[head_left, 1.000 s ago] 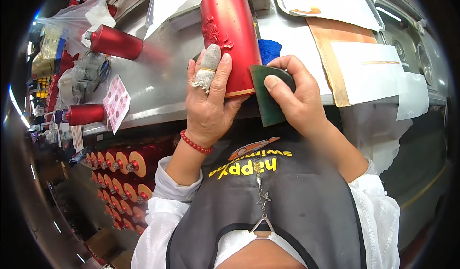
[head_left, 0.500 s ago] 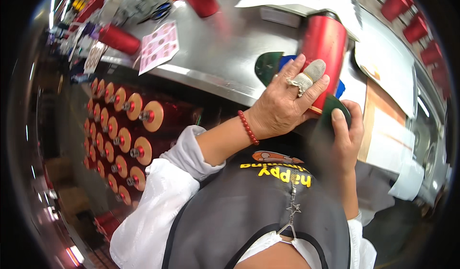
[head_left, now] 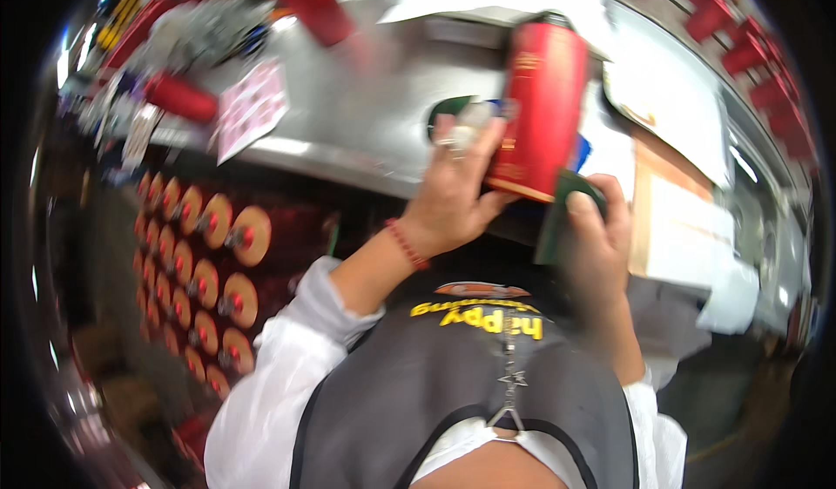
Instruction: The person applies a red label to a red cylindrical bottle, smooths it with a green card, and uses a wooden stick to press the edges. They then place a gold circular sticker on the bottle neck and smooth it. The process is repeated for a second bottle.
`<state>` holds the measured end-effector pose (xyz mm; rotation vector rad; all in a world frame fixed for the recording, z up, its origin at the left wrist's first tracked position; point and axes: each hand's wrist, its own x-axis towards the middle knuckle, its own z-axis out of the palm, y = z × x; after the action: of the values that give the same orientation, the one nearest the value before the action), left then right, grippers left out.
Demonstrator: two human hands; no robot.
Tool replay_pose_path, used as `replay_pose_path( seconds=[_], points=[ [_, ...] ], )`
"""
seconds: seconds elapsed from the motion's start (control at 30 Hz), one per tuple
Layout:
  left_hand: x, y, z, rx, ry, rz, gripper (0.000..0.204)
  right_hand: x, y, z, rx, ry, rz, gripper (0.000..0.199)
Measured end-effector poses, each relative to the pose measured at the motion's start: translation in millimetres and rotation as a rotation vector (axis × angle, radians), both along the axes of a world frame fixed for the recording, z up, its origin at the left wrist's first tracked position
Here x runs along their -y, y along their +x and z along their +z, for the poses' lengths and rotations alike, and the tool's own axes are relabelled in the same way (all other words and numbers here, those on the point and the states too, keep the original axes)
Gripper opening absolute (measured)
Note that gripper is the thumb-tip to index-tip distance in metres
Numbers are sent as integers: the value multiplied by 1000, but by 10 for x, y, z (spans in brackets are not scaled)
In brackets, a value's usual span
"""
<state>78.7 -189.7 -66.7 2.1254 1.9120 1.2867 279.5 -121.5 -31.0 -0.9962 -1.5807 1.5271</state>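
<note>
Nearest the camera hangs a grey apron (head_left: 453, 402) over white sleeves (head_left: 261, 402), with a small metal star pendant (head_left: 509, 376) at the chest. Above it the left hand (head_left: 453, 197), a red bead bracelet (head_left: 407, 243) on its wrist, wraps its fingers around the lower part of a red cylinder (head_left: 540, 97), which stands slightly tilted over the near edge of a steel table (head_left: 366, 114). Just beside it, the right hand (head_left: 596, 236) pinches a dark green pad (head_left: 562, 215) between thumb and fingers, the pad touching the cylinder's bottom rim. To the right of the hands lie brown card (head_left: 649, 219) and white paper sheets (head_left: 679, 106), crowding that side up to the table's edge. Bare steel shows left of the cylinder. Below the table's near edge on the left, rows of round tan-and-red spool ends (head_left: 218, 263) fill a rack. Farther back, more red tubes (head_left: 178, 97) and a pink printed card (head_left: 251, 106) lie blurred along the far edge.
</note>
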Motion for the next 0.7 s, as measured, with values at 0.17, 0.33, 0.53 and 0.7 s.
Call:
replay_pose_path(
  seconds=[0.17, 0.33, 0.53, 0.7],
  points=[
    [-230, 122, 292, -267, 80, -107, 68, -7, -12, 9, -89, -30, 9, 16],
    [-34, 3, 54, 133, 5, -101, 70, -23, 48, 5, -58, 10, 66, 18],
    [-201, 123, 315, -160, 52, -147, 74, -31, 62, -11, -29, 41, 62, 17],
    [11, -53, -45, 113, -42, -65, 75, -48, 73, -41, -49, 10, 84, 20]
  ],
)
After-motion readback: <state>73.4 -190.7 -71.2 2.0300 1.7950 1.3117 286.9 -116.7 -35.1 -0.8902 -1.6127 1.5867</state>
